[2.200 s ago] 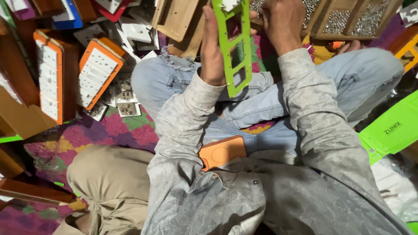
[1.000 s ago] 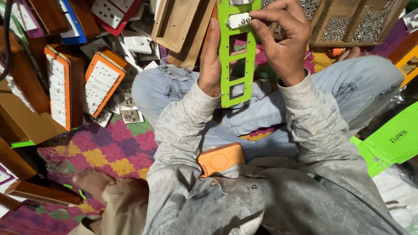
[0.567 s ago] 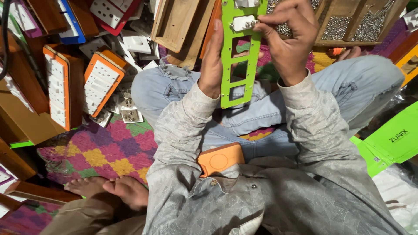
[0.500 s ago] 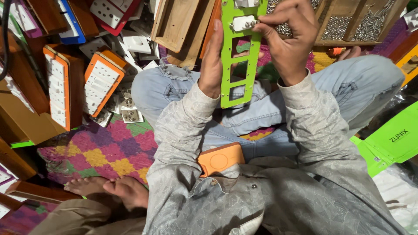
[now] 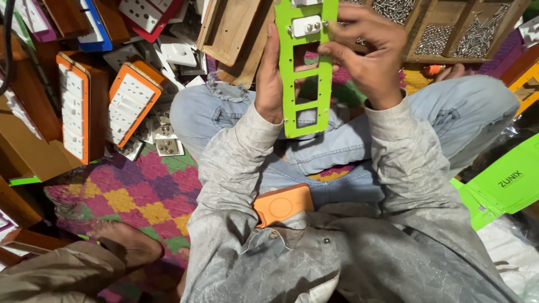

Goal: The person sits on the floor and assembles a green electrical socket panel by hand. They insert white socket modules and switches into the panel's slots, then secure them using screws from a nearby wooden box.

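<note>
I hold a long green plastic panel [image 5: 305, 73] upright above my lap; it has several rectangular cut-outs. My left hand [image 5: 270, 84] grips its left edge from behind. My right hand [image 5: 368, 53] pinches its right edge near the top, beside a white socket module [image 5: 306, 26] seated in an upper cut-out. The lower cut-outs are bare. An orange rectangular piece [image 5: 282, 203] rests on my lap against my shirt.
Orange-and-white switchboards [image 5: 128, 101] and wooden boxes [image 5: 227, 28] lie at left on a patterned mat [image 5: 146, 191]. A wooden tray of screws [image 5: 449, 28] sits at top right. Green sheets [image 5: 499, 182] lie at right. Another person's foot [image 5: 120, 244] is at lower left.
The green panel and both hands have risen slightly in view, and the white module now sits in the upper cut-out. The other person's foot has come into view at lower left.
</note>
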### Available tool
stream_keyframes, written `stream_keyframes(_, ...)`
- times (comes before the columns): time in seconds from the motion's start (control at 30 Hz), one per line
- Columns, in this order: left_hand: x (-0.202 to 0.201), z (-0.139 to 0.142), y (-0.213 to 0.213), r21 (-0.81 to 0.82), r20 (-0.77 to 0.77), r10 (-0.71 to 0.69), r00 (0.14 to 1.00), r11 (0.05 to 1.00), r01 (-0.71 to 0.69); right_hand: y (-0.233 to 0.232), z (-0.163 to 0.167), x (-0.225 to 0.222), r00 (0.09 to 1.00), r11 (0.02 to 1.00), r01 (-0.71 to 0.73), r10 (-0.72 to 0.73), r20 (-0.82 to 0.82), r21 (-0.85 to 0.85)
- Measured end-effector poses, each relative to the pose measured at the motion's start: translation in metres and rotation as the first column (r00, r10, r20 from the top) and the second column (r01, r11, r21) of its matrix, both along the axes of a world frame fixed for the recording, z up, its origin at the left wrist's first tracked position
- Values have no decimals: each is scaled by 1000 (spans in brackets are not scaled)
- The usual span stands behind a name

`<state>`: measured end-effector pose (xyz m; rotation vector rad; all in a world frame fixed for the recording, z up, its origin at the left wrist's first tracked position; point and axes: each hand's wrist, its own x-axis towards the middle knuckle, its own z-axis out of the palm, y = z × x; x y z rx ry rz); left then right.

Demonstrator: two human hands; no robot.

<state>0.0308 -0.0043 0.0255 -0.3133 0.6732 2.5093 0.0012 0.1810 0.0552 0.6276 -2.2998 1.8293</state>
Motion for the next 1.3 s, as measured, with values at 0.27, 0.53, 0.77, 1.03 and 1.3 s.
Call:
stream_keyframes(0.27, -2, -6, -2, 17, -15, 26, 1000, 1000, -26, 2, -16, 15, 947, 971, 99, -25, 322, -216)
stream_keyframes(0.53, 0, -5, 2, -15, -3, 51, 999, 999, -51, 4, -23, 14, 985, 982, 66, -36, 168, -179)
stream_keyframes(0.77, 2, -3, 1, 53, -89, 45, 995, 998, -40, -4, -5, 15, 980, 985, 56, -23, 197, -164)
stream_keyframes(1.03, 2, 6, 1, -176, -173, 15, 985, 983, -45, -1, -8, 15, 978, 982, 120, -92, 186, -145)
stream_keyframes(1.3, 5, 5, 4, -145, -146, 32, 989, 988, -53, 7, -15, 16, 986, 986, 168, -168, 5, 4)
